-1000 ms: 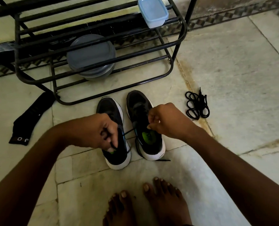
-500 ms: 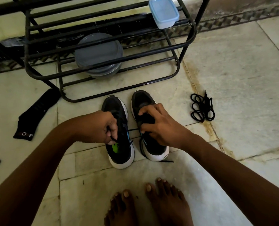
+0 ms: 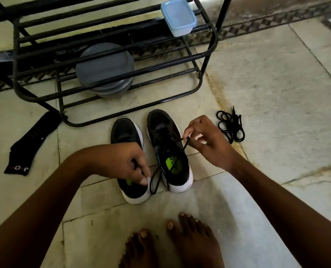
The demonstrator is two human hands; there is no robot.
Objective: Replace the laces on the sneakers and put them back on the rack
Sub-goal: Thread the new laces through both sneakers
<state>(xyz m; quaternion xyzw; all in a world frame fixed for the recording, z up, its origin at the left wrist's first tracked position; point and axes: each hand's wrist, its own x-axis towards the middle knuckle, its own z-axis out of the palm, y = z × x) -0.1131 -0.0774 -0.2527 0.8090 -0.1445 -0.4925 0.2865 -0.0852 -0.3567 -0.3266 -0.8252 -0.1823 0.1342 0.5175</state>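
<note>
Left hand (image 3: 129,161): fingers curled, gripping one end of a black lace (image 3: 154,181) over the heel of the sneaker on my left (image 3: 126,132). A slack loop of the lace hangs between the two heels.

Right hand (image 3: 205,140): thumb and forefinger pinch the other run of the same lace, just beside the eyelets of the sneaker on my right (image 3: 159,122). The remaining fingers are loosely spread.

Both sneakers stand side by side on the floor (image 3: 277,93), toes toward the rack (image 3: 209,55). Neither is on it yet.

Step in hand, as I judge it: working the lace through the right sneaker's eyelets. I cannot tell whether it is going in or coming out. A bundled black lace (image 3: 230,126) lies on the floor near the right hand, untouched. I cannot tell whether the left sneaker is laced.

Next move calls for both ends to be kept taut and even, and the loose loop drawn up so it does not snag under a sole. The bundle will need untangling before use. Task is well short of done.

Containers:
- Lidded plastic box (image 3: 178,16), pale blue, on an upper tier at the rack's right end. Lid on; contents not discernible.
- Stack of grey round containers (image 3: 104,68), apparently on the lower tier. Closed, contents hidden.

Also a black sock (image 3: 29,142) on the floor to the left, and my bare feet (image 3: 180,244) nearest the camera.
</note>
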